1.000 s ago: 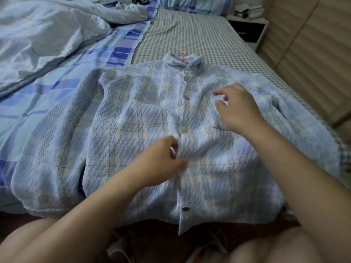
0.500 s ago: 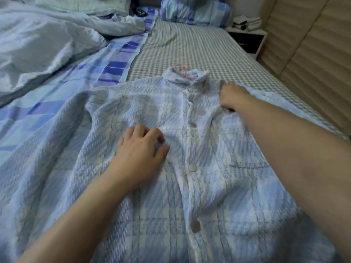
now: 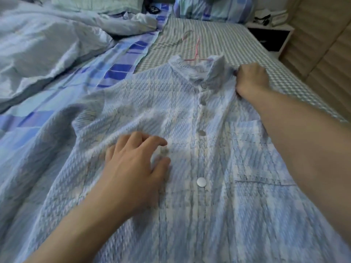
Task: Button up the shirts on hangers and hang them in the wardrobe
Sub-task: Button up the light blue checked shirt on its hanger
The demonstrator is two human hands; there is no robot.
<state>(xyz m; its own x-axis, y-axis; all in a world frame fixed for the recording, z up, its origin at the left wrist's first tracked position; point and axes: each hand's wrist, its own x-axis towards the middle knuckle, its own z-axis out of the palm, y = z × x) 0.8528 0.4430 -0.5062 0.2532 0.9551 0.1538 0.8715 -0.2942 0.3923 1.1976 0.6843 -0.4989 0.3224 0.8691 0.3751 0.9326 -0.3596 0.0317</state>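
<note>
A light blue plaid shirt (image 3: 218, 196) lies flat on the bed, its front closed by a row of round buttons (image 3: 201, 182). A pink hanger (image 3: 196, 47) sticks out of the collar toward the head of the bed. My left hand (image 3: 134, 168) rests on the shirt's chest left of the button row, fingers loosely curled over the cloth. My right hand (image 3: 251, 80) grips the shirt's shoulder just right of the collar, fingers curled into the fabric.
The bed has a grey checked sheet (image 3: 218, 37). A crumpled pale blue duvet (image 3: 41, 54) fills the left side, with a pillow (image 3: 212, 8) at the head. A nightstand (image 3: 269, 33) and a beige padded wall (image 3: 322, 44) stand on the right.
My view has moved in over the shirt. My right hand went from the chest up to the shoulder by the collar. My left hand left the lower placket for the chest.
</note>
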